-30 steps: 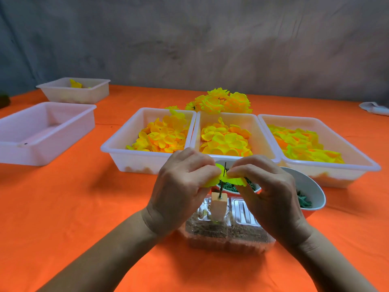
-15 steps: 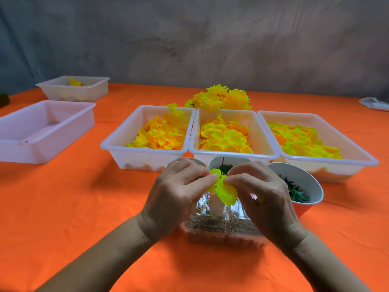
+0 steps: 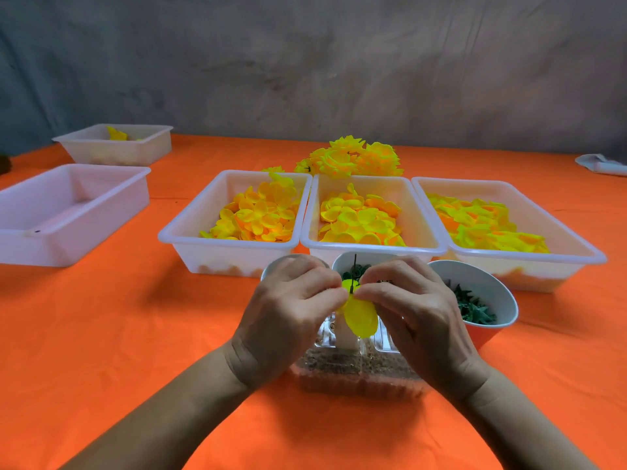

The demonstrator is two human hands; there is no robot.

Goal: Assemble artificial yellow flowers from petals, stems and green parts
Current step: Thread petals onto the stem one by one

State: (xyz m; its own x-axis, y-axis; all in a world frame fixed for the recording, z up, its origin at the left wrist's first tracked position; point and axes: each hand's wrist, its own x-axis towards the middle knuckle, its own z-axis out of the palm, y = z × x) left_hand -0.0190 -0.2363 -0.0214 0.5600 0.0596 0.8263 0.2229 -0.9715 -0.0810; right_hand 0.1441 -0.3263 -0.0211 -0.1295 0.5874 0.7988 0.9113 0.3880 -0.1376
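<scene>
A yellow petal point(image 3: 360, 317) hangs on a thin dark stem point(image 3: 354, 270) above a clear container point(image 3: 359, 374). The left hand point(image 3: 288, 320) and right hand point(image 3: 417, 320) pinch it from either side, knuckles up, fingers curled. Behind stand three petal trays point(image 3: 190, 237) and two bowls of green parts point(image 3: 502, 300).

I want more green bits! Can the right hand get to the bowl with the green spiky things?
Probably yes. The bowl sits open just beside the right hand, nothing between them, but that hand pinches the yellow petal first.
</scene>
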